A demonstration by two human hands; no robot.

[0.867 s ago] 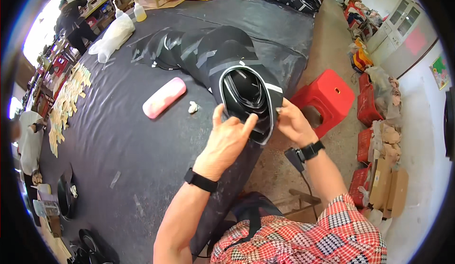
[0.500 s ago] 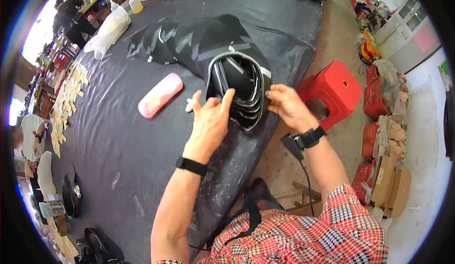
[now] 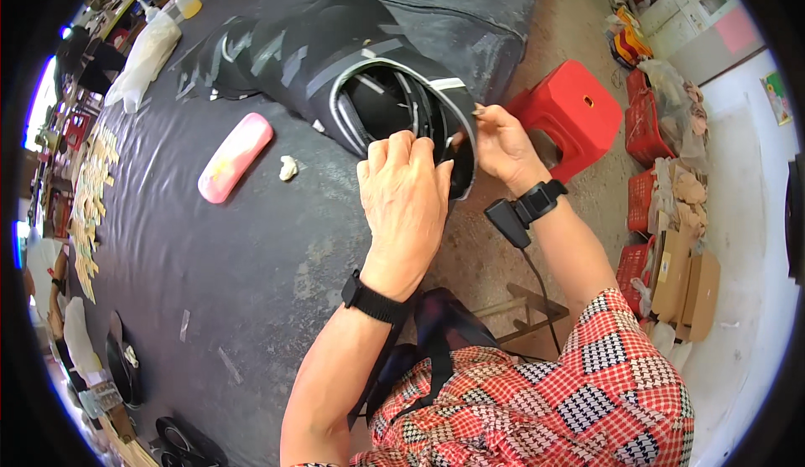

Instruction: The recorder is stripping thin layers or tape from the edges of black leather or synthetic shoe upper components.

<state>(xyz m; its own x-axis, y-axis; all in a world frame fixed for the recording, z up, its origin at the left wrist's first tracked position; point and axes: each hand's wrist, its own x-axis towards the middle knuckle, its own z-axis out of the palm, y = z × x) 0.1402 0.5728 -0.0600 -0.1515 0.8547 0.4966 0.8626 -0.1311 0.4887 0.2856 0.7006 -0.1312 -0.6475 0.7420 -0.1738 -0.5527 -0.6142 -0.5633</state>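
2 hands: the left hand (image 3: 401, 190), fingers bent over the near rim of the black roll (image 3: 348, 27); the right hand (image 3: 507, 148), fingertips together at its right edge (whether pinching it, I cannot tell). It lies on the table (image 3: 260, 274), near a pink case (image 3: 236, 158).

Shirt (image 3: 537, 400): red, black, white checks; short sleeves (image 3: 610, 333). Left wristband (image 3: 377, 301) black. Right wristband (image 3: 541, 202) black, with boxy module (image 3: 506, 221), dark cable (image 3: 541, 287).
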